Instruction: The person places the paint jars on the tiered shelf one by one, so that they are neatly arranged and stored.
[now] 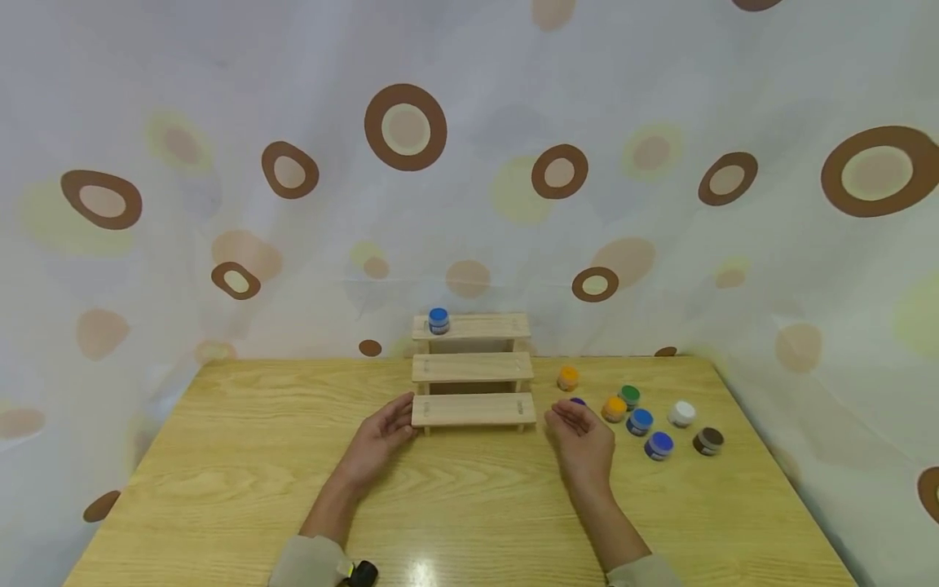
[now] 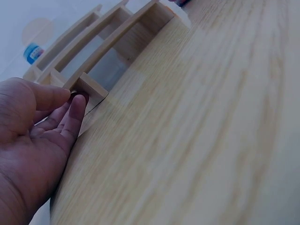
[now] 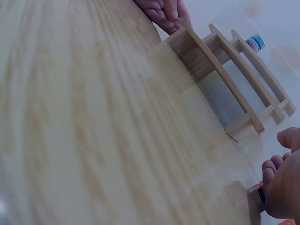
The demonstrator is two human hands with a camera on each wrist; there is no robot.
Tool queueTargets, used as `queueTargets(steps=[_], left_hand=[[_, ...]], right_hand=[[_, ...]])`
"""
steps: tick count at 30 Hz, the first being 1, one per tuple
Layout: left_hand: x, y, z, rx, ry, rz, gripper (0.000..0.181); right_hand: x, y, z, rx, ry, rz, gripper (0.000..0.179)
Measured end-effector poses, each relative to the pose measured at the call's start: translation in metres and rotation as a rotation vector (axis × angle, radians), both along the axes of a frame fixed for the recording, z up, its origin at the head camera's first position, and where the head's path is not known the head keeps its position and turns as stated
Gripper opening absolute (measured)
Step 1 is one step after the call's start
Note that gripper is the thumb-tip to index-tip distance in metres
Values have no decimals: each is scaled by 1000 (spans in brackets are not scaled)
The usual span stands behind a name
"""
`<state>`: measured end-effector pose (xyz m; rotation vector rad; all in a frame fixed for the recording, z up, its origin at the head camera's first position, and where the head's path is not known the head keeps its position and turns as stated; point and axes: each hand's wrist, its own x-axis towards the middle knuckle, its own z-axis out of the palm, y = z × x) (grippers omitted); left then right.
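A three-step wooden stand (image 1: 473, 410) is at the back of the table, against the patterned cloth. On its top step, near the left end, sits a small jar with a blue lid (image 1: 438, 320). My left hand (image 1: 377, 444) is at the left end of the lowest step, fingertips right at the wood; the left wrist view shows its thumb and fingers (image 2: 72, 115) by the stand's corner. To the right of the stand, my right hand (image 1: 584, 444) hovers apart from it, fingers loosely bent and holding nothing. A violet-lidded jar (image 1: 578, 402) is partly hidden behind that hand.
Right of the stand lie several small jars: orange (image 1: 568, 377) and another orange jar (image 1: 614, 409), a green jar (image 1: 628, 397), a blue jar (image 1: 640, 421), a violet-blue jar (image 1: 659, 446), a white jar (image 1: 682, 413) and a dark brown jar (image 1: 708, 441). Patterned cloth (image 1: 469, 204) hangs behind.
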<state>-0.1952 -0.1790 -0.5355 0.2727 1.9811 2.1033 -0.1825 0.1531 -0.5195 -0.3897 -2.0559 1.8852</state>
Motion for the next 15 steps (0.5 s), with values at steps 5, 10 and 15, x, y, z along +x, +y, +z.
queueTargets(steps=[5, 10, 15], left_hand=[[1, 1, -1, -2, 10, 1, 59], [0, 1, 0, -13, 24, -1, 58], [2, 0, 0, -15, 40, -8, 59]], right_hand=[[-1, 5, -4, 27, -33, -49, 23], [-1, 8, -6, 70, -60, -88, 22], [-2, 17, -7, 140, -69, -129, 17]])
